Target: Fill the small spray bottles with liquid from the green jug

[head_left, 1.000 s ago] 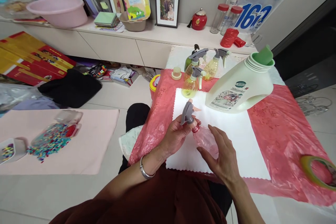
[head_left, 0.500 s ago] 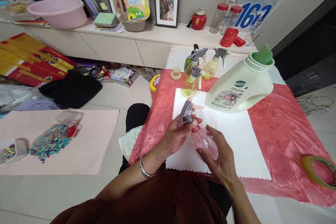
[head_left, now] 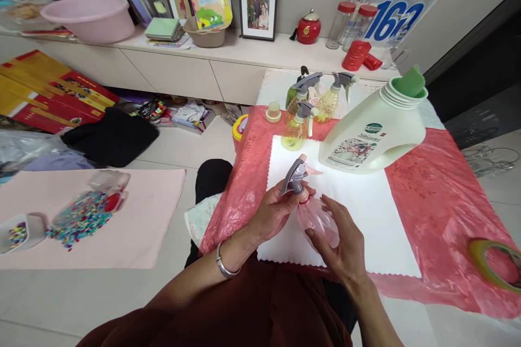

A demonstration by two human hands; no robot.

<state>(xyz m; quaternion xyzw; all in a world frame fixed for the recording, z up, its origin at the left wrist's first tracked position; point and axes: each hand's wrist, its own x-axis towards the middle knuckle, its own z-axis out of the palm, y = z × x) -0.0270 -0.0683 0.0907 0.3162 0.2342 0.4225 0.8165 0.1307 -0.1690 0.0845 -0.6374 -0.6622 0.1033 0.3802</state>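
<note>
Between my hands is a clear pink spray bottle (head_left: 315,217), tilted over the white scalloped mat. My left hand (head_left: 277,209) grips the collar of its grey trigger head (head_left: 295,176), which sits at the bottle neck. Around the body of the same bottle curls my right hand (head_left: 345,238), thumb on the near side and fingers on the far side. Beyond them stands a spray bottle with some yellow-green liquid (head_left: 294,135). A large pale green detergent jug (head_left: 366,135), with a green piece in its mouth, is behind the right hand.
Another spray bottle (head_left: 328,103) stands farther back near a small translucent cap (head_left: 273,113). A roll of tape (head_left: 482,263) lies on the red plastic sheet (head_left: 439,200) at right. To the left, colourful beads (head_left: 81,222) are spread on a pink surface (head_left: 142,227).
The trigger head has shifted slightly right and down and appears seated closer on the bottle neck. Both hands keep their hold; the view has moved a little.
</note>
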